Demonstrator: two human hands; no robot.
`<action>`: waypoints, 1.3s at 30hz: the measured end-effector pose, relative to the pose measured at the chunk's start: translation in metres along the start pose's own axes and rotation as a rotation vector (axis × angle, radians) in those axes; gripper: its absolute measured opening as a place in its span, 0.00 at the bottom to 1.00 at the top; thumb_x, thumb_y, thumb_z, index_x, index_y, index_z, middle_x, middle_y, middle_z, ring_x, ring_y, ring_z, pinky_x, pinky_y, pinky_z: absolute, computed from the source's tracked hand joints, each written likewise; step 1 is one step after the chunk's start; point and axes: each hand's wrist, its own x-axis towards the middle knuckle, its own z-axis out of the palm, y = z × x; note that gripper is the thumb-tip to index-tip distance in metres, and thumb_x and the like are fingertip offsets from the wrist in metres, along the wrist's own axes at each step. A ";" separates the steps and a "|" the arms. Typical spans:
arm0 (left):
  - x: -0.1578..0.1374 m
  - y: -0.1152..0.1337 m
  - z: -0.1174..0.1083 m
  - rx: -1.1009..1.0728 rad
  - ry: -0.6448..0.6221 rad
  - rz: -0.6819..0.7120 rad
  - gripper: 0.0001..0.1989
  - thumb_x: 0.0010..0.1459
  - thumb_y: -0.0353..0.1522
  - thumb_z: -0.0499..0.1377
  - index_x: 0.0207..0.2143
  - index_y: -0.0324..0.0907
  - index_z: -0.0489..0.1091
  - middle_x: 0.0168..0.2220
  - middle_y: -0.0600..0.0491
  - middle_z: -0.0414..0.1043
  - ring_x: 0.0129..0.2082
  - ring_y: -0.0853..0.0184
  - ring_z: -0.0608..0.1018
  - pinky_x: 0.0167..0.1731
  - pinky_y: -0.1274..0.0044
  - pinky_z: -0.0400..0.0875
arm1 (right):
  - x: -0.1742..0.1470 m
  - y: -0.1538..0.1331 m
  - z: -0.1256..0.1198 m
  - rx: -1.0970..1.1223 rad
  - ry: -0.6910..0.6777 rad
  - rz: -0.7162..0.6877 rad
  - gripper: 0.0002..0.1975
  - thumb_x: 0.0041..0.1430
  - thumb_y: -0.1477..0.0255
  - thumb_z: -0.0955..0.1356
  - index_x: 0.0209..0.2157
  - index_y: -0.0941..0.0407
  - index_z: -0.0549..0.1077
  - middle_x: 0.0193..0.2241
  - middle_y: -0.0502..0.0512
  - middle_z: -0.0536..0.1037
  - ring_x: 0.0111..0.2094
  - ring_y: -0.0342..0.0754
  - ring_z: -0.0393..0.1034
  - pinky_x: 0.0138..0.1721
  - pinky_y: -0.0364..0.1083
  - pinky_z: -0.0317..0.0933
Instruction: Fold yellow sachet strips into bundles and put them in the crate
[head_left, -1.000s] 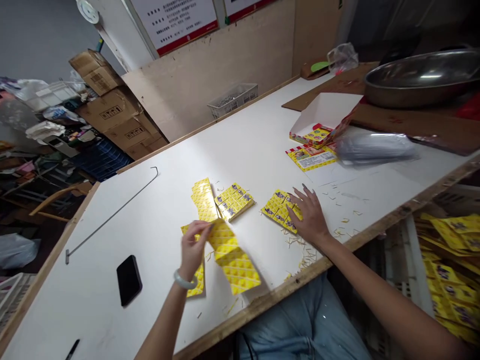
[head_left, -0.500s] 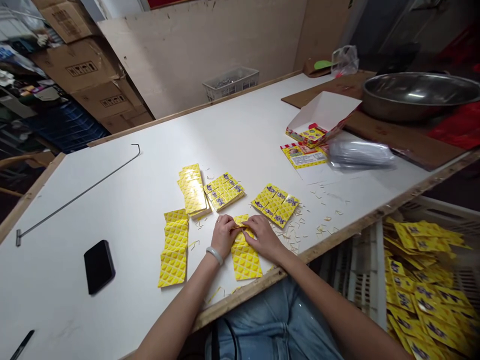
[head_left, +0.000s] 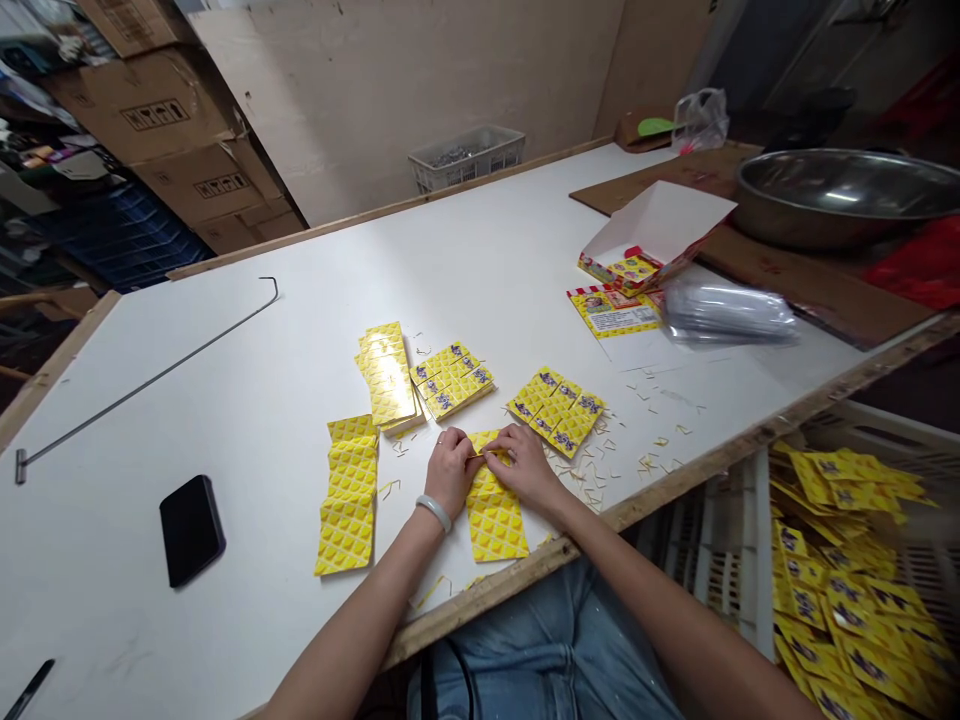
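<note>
A yellow patterned card sheet (head_left: 498, 525) lies on the white table in front of me, its upper part under my fingers. My left hand (head_left: 450, 468) pinches the sheet at a crease from the left, a pale bangle on its wrist. From the right, my right hand (head_left: 523, 464) pinches the same crease, its fingertips nearly meeting the left ones. What exactly lies between the fingertips is partly hidden. Left of my hands is a folded strip of yellow card (head_left: 347, 500). Beyond them stand a stack of yellow cards (head_left: 390, 375) and two printed card sets, one (head_left: 454, 380) left, one (head_left: 557, 410) right.
Thin offcuts (head_left: 592, 470) litter the table by my right hand. A phone (head_left: 192, 530) and a long metal rod (head_left: 150, 381) lie left. At the right are an open box (head_left: 660, 230), clear plastic sleeves (head_left: 727, 312), a metal basin (head_left: 840, 215) and a crate of yellow cards (head_left: 847, 600).
Both hands stay on the yellow sheet, with the fingertips shifted slightly along the crease. The whole view has moved a little; the other objects keep their places on the table.
</note>
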 end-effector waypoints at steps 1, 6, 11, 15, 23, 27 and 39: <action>-0.001 -0.001 0.000 -0.008 0.011 -0.005 0.05 0.53 0.26 0.57 0.26 0.41 0.64 0.34 0.50 0.62 0.34 0.65 0.67 0.33 0.72 0.66 | 0.002 -0.002 0.000 -0.010 -0.012 0.038 0.05 0.53 0.71 0.68 0.29 0.52 0.77 0.30 0.53 0.72 0.37 0.49 0.65 0.42 0.49 0.57; -0.002 -0.005 0.003 -0.052 0.046 0.002 0.06 0.54 0.29 0.58 0.26 0.41 0.63 0.36 0.50 0.61 0.35 0.65 0.67 0.34 0.71 0.67 | 0.021 -0.014 0.003 -0.143 -0.125 0.249 0.08 0.52 0.68 0.68 0.22 0.52 0.75 0.28 0.52 0.76 0.36 0.51 0.66 0.38 0.49 0.55; 0.002 -0.004 -0.001 -0.114 0.010 -0.045 0.07 0.54 0.33 0.60 0.28 0.41 0.64 0.36 0.50 0.63 0.35 0.65 0.69 0.35 0.71 0.68 | 0.032 -0.028 -0.006 -0.379 -0.042 0.114 0.09 0.57 0.73 0.63 0.27 0.56 0.73 0.27 0.57 0.75 0.32 0.50 0.66 0.34 0.48 0.54; -0.005 0.002 -0.027 -0.144 0.065 -0.046 0.17 0.52 0.38 0.62 0.43 0.43 0.66 0.43 0.48 0.63 0.44 0.62 0.69 0.44 0.68 0.67 | 0.007 -0.023 -0.049 -0.527 0.083 -0.024 0.10 0.60 0.75 0.59 0.31 0.57 0.70 0.29 0.61 0.73 0.33 0.54 0.64 0.33 0.49 0.54; -0.040 0.009 -0.033 -0.121 -0.230 0.115 0.11 0.55 0.38 0.59 0.39 0.43 0.71 0.38 0.48 0.67 0.40 0.62 0.69 0.39 0.69 0.68 | -0.050 -0.007 -0.058 -0.127 -0.037 -0.113 0.11 0.59 0.70 0.63 0.43 0.56 0.68 0.38 0.59 0.71 0.42 0.53 0.63 0.44 0.51 0.60; -0.043 0.009 -0.020 -0.143 -0.227 0.099 0.10 0.59 0.34 0.55 0.27 0.41 0.70 0.33 0.50 0.66 0.36 0.65 0.68 0.35 0.72 0.67 | -0.053 -0.012 -0.027 0.046 -0.172 -0.078 0.12 0.55 0.72 0.67 0.43 0.53 0.71 0.37 0.54 0.72 0.41 0.50 0.65 0.43 0.50 0.60; -0.046 0.012 -0.019 -0.101 -0.204 0.131 0.09 0.59 0.31 0.54 0.25 0.40 0.67 0.33 0.51 0.66 0.35 0.66 0.67 0.34 0.74 0.67 | -0.050 -0.017 -0.022 0.023 -0.202 0.015 0.06 0.54 0.71 0.67 0.34 0.52 0.76 0.34 0.52 0.72 0.39 0.47 0.65 0.42 0.48 0.54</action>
